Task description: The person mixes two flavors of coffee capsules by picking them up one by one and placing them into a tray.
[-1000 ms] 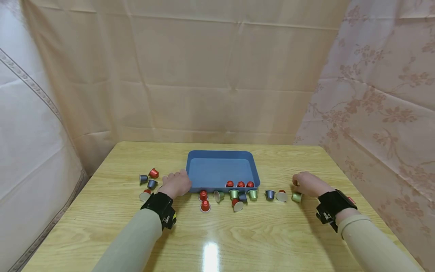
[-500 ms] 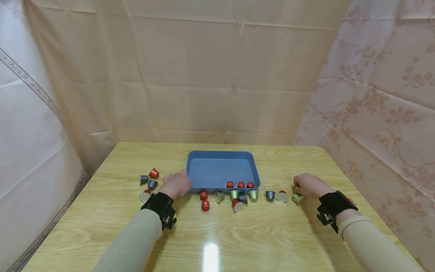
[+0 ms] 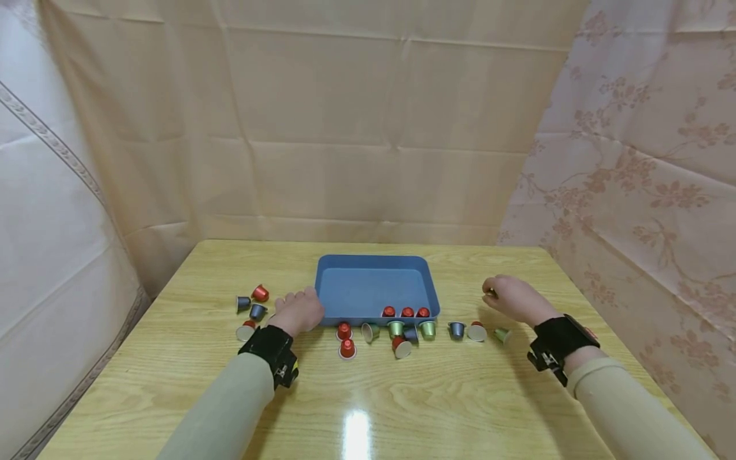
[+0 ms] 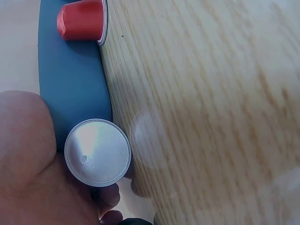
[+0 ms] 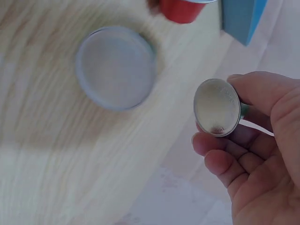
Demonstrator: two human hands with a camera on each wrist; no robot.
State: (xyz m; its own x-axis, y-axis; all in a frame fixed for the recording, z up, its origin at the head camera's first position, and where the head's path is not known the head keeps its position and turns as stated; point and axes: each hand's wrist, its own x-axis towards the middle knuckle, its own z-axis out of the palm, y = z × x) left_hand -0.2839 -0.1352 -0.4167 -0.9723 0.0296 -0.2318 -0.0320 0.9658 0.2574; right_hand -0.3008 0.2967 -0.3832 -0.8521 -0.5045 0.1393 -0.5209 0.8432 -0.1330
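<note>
In the head view my left hand [image 3: 299,312] is at the left front corner of the blue tray [image 3: 376,321]. The left wrist view shows a foil-lidded coffee capsule [image 4: 97,152] held between its thumb and curled fingers; the capsule's body is hidden. To the right of the tray, my right hand [image 3: 517,298] is raised over the table. It pinches a second coffee capsule [image 5: 217,108], lid towards the wrist, with a bit of green showing behind the lid. Another green capsule [image 3: 502,335] lies on the table below that hand.
Three red capsules [image 3: 407,312] line the tray's front right side. Several red, green and dark blue capsules lie before it, among them a red one [image 3: 347,348] and a blue one [image 3: 457,329]. More, including a red capsule [image 3: 260,293], lie left of my left hand.
My right hand has lifted a green capsule off the table and moved up and left. The green capsule beside it has turned slightly. My left hand has stayed in place.
</note>
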